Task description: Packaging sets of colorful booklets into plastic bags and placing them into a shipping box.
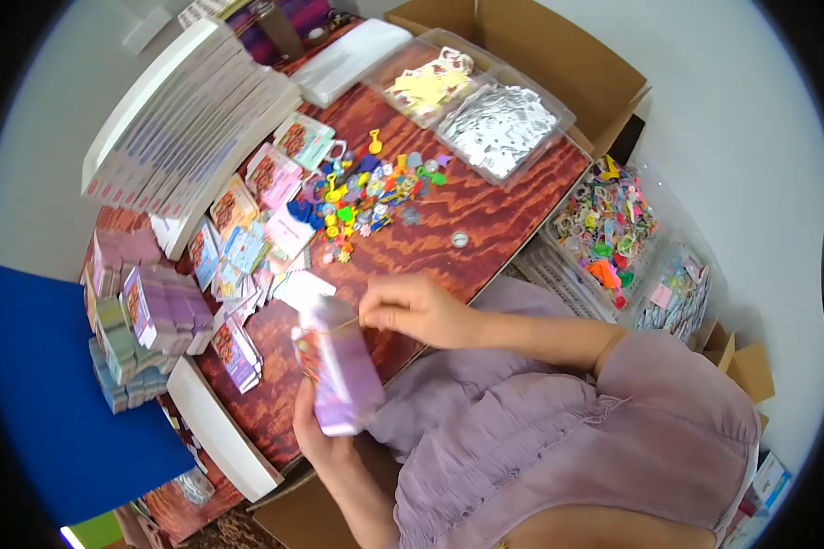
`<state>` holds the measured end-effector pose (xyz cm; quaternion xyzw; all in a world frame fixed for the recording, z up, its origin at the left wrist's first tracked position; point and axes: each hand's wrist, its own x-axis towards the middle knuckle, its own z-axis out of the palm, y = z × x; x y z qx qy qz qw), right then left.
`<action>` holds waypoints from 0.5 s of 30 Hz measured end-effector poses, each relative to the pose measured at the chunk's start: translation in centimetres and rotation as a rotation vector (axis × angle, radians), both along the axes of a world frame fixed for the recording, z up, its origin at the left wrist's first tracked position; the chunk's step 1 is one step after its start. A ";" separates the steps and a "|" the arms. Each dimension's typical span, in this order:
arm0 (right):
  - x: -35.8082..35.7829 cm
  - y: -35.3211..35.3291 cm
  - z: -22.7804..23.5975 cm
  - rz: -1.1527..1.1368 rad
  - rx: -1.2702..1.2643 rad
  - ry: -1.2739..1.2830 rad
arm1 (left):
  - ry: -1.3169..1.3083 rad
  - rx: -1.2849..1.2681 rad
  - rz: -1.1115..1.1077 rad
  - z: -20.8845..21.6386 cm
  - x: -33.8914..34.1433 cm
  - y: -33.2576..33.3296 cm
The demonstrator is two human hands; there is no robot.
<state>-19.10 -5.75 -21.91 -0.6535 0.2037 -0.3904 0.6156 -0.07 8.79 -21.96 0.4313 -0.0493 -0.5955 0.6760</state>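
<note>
My left hand (318, 430) is closed round the lower part of a thick purple pack of cards (352, 380), held tilted above the near edge of the table. The pack is slightly blurred. At its upper end a thin tan rubber band (343, 324) stretches across to my right hand (412, 309), whose thumb and fingers pinch it. White paper or card (304, 289) shows just behind the pack's top. Loose purple cards (236, 355) lie on the table to the left of the pack.
Small coloured plastic charms (366, 197) are heaped on the red patterned table (499, 229). Behind stand a clear divided tray (563, 123) of paper pieces and a cardboard box (558, 50). Card bundles (169, 306) and a long row of booklets (183, 123) line the left; trinket bins (609, 220) stand right.
</note>
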 end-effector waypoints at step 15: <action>3.0 -28.3 -1.6 -0.395 -0.584 0.743 | -0.378 -0.010 0.098 1.0 12.9 4.7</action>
